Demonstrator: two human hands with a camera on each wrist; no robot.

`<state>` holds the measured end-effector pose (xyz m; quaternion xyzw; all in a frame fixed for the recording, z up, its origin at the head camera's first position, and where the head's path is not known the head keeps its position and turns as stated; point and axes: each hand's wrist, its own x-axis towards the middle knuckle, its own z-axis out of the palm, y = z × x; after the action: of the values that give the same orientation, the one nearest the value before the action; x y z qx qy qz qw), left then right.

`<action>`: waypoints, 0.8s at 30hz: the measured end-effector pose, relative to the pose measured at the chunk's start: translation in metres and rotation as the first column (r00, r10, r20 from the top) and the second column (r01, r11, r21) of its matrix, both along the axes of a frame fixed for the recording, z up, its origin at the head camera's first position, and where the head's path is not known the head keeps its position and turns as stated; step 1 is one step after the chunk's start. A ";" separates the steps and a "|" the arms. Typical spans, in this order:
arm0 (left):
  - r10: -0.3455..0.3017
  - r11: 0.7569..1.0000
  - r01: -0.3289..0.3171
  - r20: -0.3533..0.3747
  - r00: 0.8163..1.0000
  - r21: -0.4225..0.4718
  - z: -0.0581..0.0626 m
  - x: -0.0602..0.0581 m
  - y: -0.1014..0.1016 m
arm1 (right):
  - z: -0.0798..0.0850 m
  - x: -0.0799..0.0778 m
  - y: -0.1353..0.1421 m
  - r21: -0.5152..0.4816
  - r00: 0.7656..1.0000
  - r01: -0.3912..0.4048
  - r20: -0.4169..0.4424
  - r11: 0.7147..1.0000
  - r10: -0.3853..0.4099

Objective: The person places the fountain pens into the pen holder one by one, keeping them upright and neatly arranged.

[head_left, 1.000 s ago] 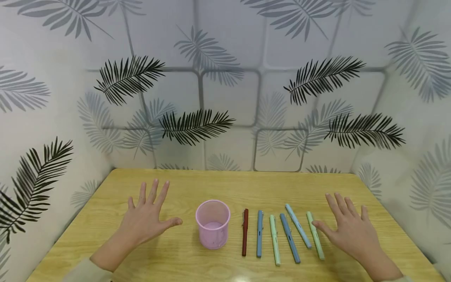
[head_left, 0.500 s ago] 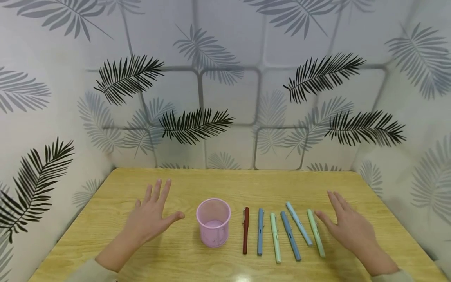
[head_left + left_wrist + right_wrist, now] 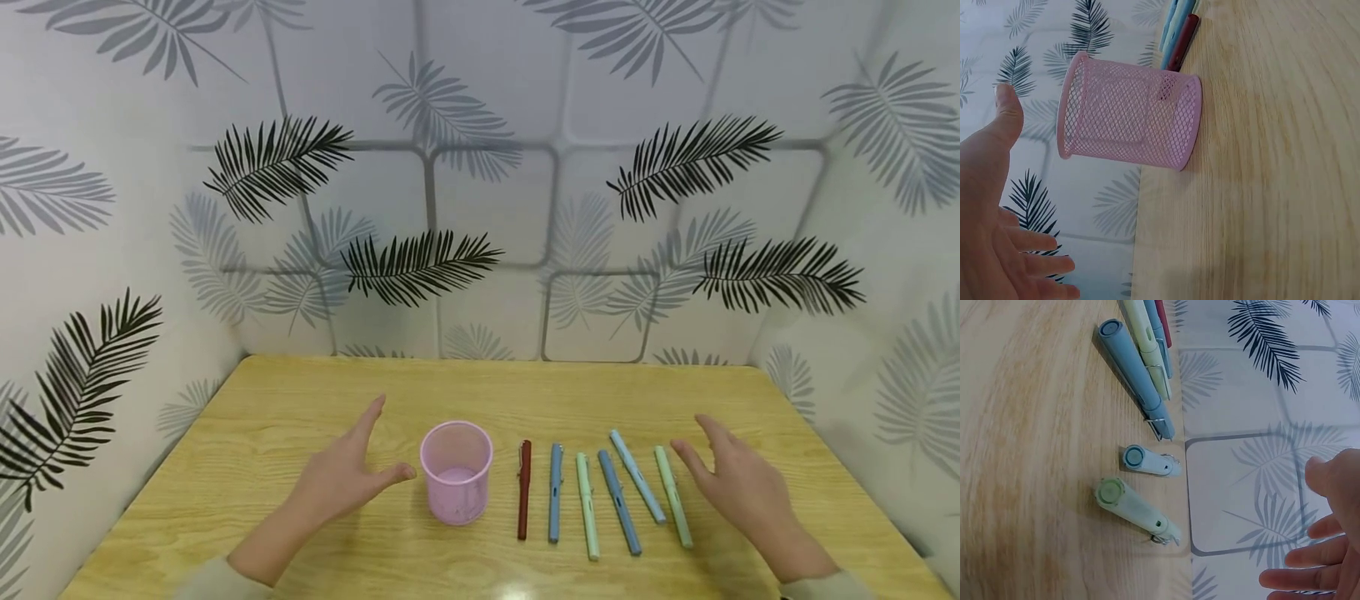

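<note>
A pink mesh pen cup (image 3: 457,500) stands upright mid-table, nothing inside it in the head view. My left hand (image 3: 337,479) is just left of the cup, fingers extended and thumb toward the rim, apart from it. Right of the cup lies a row of capped pens: a dark red pen (image 3: 523,490), a blue pen (image 3: 555,493), a light green pen (image 3: 587,507), another blue pen (image 3: 619,503), a pale blue pen (image 3: 637,477) and a second light green pen (image 3: 673,497). Beside that last pen hovers my right hand (image 3: 746,487), thumb and fingers spread, holding nothing.
The wood-grain table (image 3: 420,392) reaches back to a wall (image 3: 480,317) with a leaf pattern, and similar walls rise on both sides. The pale blue pen lies tilted, its lower end close to the second blue pen.
My left hand has moved right toward the cup and turned sideways. My right hand has also rolled onto its edge, staying near the same spot. Cup and pens have not moved.
</note>
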<state>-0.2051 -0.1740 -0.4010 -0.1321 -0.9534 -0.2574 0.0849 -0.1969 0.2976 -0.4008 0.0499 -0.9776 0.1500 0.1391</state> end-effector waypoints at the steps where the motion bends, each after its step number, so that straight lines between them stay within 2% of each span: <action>1: -0.022 0.998 0.021 0.015 1.000 0.055 -0.002 0.000 0.002 | -0.002 -0.001 0.000 -0.006 1.000 -0.007 -0.017 1.000 0.007; 3: -0.073 0.981 0.066 0.034 0.997 0.181 -0.005 0.001 0.005 | -0.005 -0.003 0.000 -0.018 0.999 -0.017 -0.048 1.000 0.016; 6: -0.142 0.927 0.116 0.046 0.989 0.358 -0.011 0.001 0.010 | -0.010 -0.005 0.000 -0.034 0.998 -0.021 -0.064 0.999 0.019; 9: -0.166 0.880 0.123 0.053 0.985 0.459 -0.016 0.002 0.017 | -0.014 -0.007 0.000 -0.046 0.998 -0.023 -0.064 0.999 0.020; 12: -0.180 0.843 0.126 0.055 0.982 0.523 -0.020 0.002 0.023 | -0.017 -0.009 -0.001 -0.064 0.999 -0.019 -0.050 0.998 0.016; 16: -0.192 0.809 0.132 0.045 0.980 0.572 -0.023 0.003 0.031 | -0.020 -0.012 -0.003 -0.083 1.000 -0.023 -0.019 0.996 0.022; 24: -0.239 0.728 0.146 0.049 0.970 0.670 -0.031 0.000 0.047 | -0.029 -0.018 0.002 -0.088 0.994 -0.028 0.105 0.996 0.037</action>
<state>-0.2048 -0.1271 -0.4325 -0.1743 -0.7848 -0.5936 0.0361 -0.2144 0.2993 -0.4295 0.0517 -0.9752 0.1969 0.0865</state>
